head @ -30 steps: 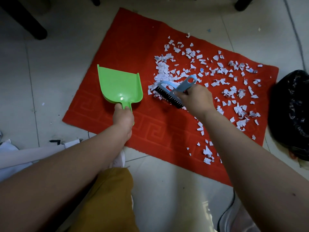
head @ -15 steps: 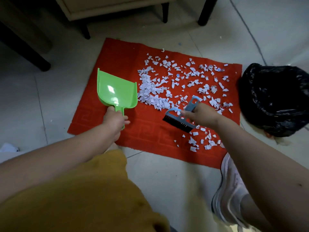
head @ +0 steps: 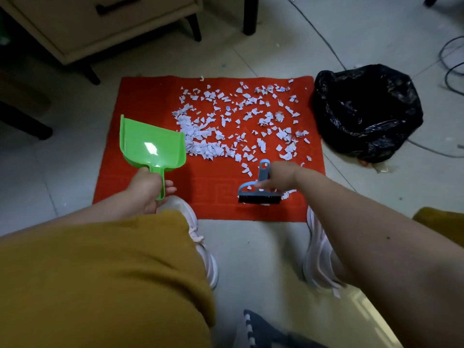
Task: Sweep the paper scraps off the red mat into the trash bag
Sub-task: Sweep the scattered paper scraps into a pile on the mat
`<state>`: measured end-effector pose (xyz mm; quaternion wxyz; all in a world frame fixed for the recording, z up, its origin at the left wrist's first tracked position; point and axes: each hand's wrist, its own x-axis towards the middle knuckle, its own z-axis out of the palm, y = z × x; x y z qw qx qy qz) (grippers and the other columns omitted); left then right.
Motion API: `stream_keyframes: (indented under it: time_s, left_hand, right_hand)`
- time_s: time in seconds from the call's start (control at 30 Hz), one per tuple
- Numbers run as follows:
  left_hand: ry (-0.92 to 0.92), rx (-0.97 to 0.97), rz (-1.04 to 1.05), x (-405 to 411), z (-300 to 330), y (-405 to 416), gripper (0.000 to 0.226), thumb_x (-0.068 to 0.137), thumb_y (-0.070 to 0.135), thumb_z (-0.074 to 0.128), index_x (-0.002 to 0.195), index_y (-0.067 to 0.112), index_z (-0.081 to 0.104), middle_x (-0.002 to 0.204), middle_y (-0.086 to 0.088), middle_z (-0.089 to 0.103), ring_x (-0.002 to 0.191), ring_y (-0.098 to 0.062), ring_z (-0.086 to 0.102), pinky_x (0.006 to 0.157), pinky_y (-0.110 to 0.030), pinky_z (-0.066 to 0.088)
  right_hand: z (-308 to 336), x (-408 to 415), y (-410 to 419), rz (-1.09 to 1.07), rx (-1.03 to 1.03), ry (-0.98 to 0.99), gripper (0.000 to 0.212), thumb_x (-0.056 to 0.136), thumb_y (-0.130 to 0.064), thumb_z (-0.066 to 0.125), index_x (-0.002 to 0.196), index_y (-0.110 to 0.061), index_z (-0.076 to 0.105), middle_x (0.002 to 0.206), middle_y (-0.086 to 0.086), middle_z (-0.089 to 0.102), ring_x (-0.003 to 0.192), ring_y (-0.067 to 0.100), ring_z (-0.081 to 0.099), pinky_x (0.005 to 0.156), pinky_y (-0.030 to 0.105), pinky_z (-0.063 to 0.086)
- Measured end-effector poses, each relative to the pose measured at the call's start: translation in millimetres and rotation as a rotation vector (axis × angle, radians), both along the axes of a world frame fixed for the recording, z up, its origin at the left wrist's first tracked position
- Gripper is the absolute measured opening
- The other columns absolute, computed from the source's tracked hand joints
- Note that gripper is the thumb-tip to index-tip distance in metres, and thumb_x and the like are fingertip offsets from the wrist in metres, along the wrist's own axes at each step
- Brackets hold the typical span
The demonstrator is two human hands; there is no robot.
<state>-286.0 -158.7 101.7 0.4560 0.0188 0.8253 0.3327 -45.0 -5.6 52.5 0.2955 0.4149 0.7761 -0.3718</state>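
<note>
A red mat [head: 150, 96] lies on the tiled floor, its middle and right covered with several white paper scraps [head: 233, 121]. My left hand [head: 147, 189] grips the handle of a green dustpan [head: 152, 144] resting on the mat's left part, next to a denser pile of scraps. My right hand [head: 281, 177] holds a blue hand brush [head: 259, 193] with black bristles down near the mat's front edge, a few scraps beside it. An open black trash bag [head: 366, 111] sits on the floor just right of the mat.
A beige cabinet [head: 100, 23] on dark legs stands behind the mat at the left. Cables [head: 449, 64] run over the floor at the far right. My knees in mustard trousers [head: 100, 272] and pale shoes [head: 319, 252] are in front of the mat.
The view pulled back and turned, showing more floor. My right hand drew the brush from the scrap pile toward the mat's front edge. The dustpan stayed at the left.
</note>
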Motion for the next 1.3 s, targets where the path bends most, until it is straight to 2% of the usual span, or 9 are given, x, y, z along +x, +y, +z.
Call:
stream_keyframes:
  time_s: [0.17,0.23,0.43,0.53,0.77,0.9,1.03,1.17,1.3]
  left_hand:
    - [-0.107,0.016,-0.037,16,-37,22,0.040,0.101,0.008,0.024,0.139,0.016,0.032,0.088,-0.005,0.061,0.073,-0.014,0.062,0.065,-0.030,0.047]
    - [-0.153,0.018,-0.019,19,-50,28,0.036,0.102,0.010,0.025,0.136,0.015,0.034,0.090,-0.005,0.061,0.074,-0.015,0.062,0.066,-0.030,0.047]
    - [-0.207,0.022,0.036,11,-73,32,0.031,0.102,0.011,0.027,0.131,0.015,0.038,0.091,-0.007,0.061,0.074,-0.016,0.062,0.067,-0.030,0.049]
    - [-0.189,0.028,0.094,1,-83,35,0.030,0.102,0.012,0.026,0.130,0.014,0.038,0.088,-0.006,0.059,0.071,-0.016,0.060,0.070,-0.031,0.048]
    - [-0.194,0.032,0.158,-5,-100,41,0.034,0.102,0.013,0.026,0.134,0.015,0.036,0.093,-0.007,0.058,0.072,-0.014,0.059,0.068,-0.030,0.048]
    - [-0.177,0.041,0.174,2,-102,43,0.034,0.102,0.012,0.026,0.133,0.016,0.037,0.100,-0.009,0.058,0.073,-0.014,0.059,0.076,-0.033,0.049]
    - [-0.177,0.035,0.189,7,-107,44,0.034,0.101,0.011,0.026,0.133,0.016,0.037,0.104,-0.010,0.058,0.075,-0.014,0.060,0.081,-0.036,0.048]
    - [-0.157,0.047,0.202,19,-112,48,0.033,0.101,0.011,0.026,0.131,0.015,0.039,0.104,-0.011,0.059,0.075,-0.014,0.060,0.084,-0.036,0.050]
    - [-0.126,0.049,0.169,30,-119,50,0.033,0.101,0.013,0.027,0.132,0.014,0.039,0.104,-0.010,0.060,0.078,-0.015,0.062,0.085,-0.037,0.050]
  right_hand:
    - [-38,4,7,0.123,-0.065,-0.167,0.031,0.083,-0.053,0.062,0.080,-0.022,0.059,0.074,-0.004,0.061,0.065,0.013,0.056,0.058,0.023,0.042]
    - [-50,-5,11,0.213,-0.017,-0.192,0.034,0.086,-0.054,0.058,0.085,-0.021,0.059,0.077,-0.003,0.059,0.067,0.013,0.055,0.059,0.024,0.041]
    - [-53,-47,41,0.203,0.205,-0.023,0.050,0.088,-0.058,0.050,0.107,-0.014,0.064,0.069,-0.005,0.049,0.076,0.018,0.053,0.061,0.027,0.038]
    - [-36,-66,58,0.212,0.266,0.068,0.045,0.089,-0.057,0.049,0.111,-0.022,0.066,0.082,-0.001,0.057,0.080,0.017,0.054,0.063,0.027,0.040]
    - [-48,-53,39,0.454,0.003,-0.181,0.047,0.085,-0.058,0.054,0.101,-0.016,0.066,0.091,0.004,0.068,0.084,0.020,0.063,0.075,0.032,0.049]
    - [-71,-52,30,0.447,0.016,-0.175,0.047,0.085,-0.059,0.054,0.103,-0.016,0.066,0.091,0.002,0.068,0.084,0.018,0.063,0.072,0.029,0.046]
    - [-61,-56,42,0.342,0.192,-0.056,0.045,0.089,-0.057,0.049,0.092,-0.013,0.062,0.067,-0.004,0.051,0.068,0.016,0.052,0.054,0.023,0.036]
    - [-45,-42,56,0.179,0.192,0.043,0.051,0.086,-0.057,0.051,0.106,-0.013,0.067,0.088,0.005,0.067,0.079,0.020,0.062,0.070,0.036,0.054]
    - [-42,-20,34,0.242,0.034,-0.023,0.046,0.086,-0.057,0.054,0.100,-0.016,0.068,0.091,0.005,0.068,0.080,0.021,0.063,0.075,0.038,0.053]
